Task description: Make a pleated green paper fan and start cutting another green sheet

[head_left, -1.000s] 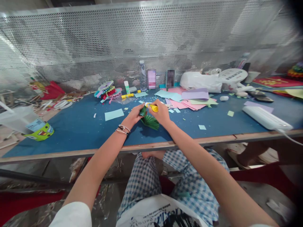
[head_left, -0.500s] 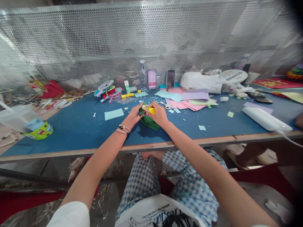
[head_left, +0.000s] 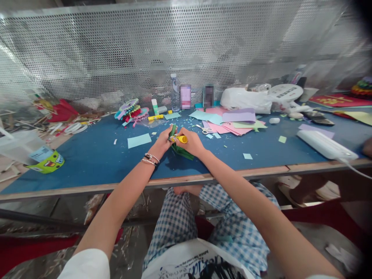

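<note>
Lower and nearer the person's body than half a second ago, the yellow glue stick (head_left: 183, 139) now bridges the two hands, and more of the green pleated paper fan (head_left: 183, 152) stands up past the left fingertips. The right hand (head_left: 192, 142) has its fingers curled tightly around the stick; its wide yellow end points rightward, so the other end, partly hidden by fingers, appears to meet the green paper. The left hand (head_left: 162, 143) pinches the folded part of the fan with hardly any gap between thumb and fingers, probably to keep the pleats together and steady, while the rest spreads below the hands.

Just beyond the right fingers lie scissors (head_left: 202, 128), beside loose coloured sheets (head_left: 238, 115). Left of the left fingers, a light blue paper rectangle (head_left: 139, 140) lies flat; farther off sits a multicoloured pleated paper ornament (head_left: 131, 111). Ahead of both hands, a water bottle (head_left: 174, 95) and two phones (head_left: 186, 97) stand upright, the phones perhaps angled for viewing.

Paper scraps litter the blue tabletop (head_left: 95, 162) around the fingers. A plastic cup (head_left: 43, 159) stands far to their left, and a perforated metal screen (head_left: 130, 50) closes off the far side.
</note>
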Tool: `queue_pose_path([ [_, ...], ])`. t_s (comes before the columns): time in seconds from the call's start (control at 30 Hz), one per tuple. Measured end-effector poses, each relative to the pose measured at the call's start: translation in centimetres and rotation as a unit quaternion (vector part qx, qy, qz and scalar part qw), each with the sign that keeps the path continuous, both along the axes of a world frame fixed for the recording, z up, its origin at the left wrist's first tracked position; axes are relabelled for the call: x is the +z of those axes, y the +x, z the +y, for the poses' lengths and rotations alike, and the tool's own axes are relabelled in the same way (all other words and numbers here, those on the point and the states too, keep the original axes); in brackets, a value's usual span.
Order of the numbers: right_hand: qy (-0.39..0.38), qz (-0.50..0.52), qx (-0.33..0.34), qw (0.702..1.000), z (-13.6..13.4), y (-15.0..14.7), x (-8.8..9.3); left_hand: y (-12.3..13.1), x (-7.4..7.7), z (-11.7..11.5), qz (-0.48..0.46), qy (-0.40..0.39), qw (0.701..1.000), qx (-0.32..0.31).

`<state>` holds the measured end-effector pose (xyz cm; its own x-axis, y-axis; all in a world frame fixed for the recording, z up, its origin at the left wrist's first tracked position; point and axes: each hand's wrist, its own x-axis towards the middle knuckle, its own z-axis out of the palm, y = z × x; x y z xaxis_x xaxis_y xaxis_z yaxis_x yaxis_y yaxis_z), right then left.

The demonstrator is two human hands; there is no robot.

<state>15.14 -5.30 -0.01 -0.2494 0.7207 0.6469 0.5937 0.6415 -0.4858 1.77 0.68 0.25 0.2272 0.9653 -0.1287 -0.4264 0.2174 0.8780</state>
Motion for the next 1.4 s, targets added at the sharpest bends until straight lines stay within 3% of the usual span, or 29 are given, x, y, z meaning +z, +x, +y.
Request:
queue_pose_path([
  [0.23, -0.018, 0.045, 0.01, 0.999, -0.2, -0.2, 0.3, -0.1, 0.2, 0.3, -0.051, 0.027, 0.998, -0.013],
  [0.5, -0.049, 0.22, 0.011, 0.974, -0.1, 0.3, 1.2, 0.0, 1.2, -0.7, -0.02, 0.003, 0.999, -0.041],
  [0.6, -0.105, 0.363, 0.027, 0.925, 0.5, 0.6, 1.6, -0.2, 1.1, -0.7, 0.017, 0.031, 0.999, -0.025],
  [0.77, -0.23, 0.557, 0.12, 0.789, 1.3, 1.7, 2.3, -1.1, 0.6, 0.0, 0.08, 0.083, 0.991, 0.067],
  [0.83, -0.258, 0.578, 0.161, 0.757, 1.4, 2.3, 2.5, -1.7, 0.6, 0.2, 0.178, 0.152, 0.962, 0.137],
  [0.93, -0.282, 0.603, 0.183, 0.723, 1.3, 3.0, 2.5, -2.6, 0.7, 0.2, 0.332, 0.271, 0.878, 0.212],
  [1.13, -0.293, 0.628, 0.215, 0.689, 1.5, 3.5, 2.4, -2.3, 0.6, -0.6, 0.435, 0.353, 0.813, 0.159],
  [1.23, -0.315, 0.62, 0.219, 0.684, 1.6, 3.4, 2.2, -1.3, 1.1, -1.4, 0.405, 0.404, 0.808, 0.139],
  [1.4, -0.399, 0.599, 0.23, 0.655, 1.9, 3.0, 1.8, -0.1, 2.0, -3.0, 0.347, 0.474, 0.809, 0.036],
])
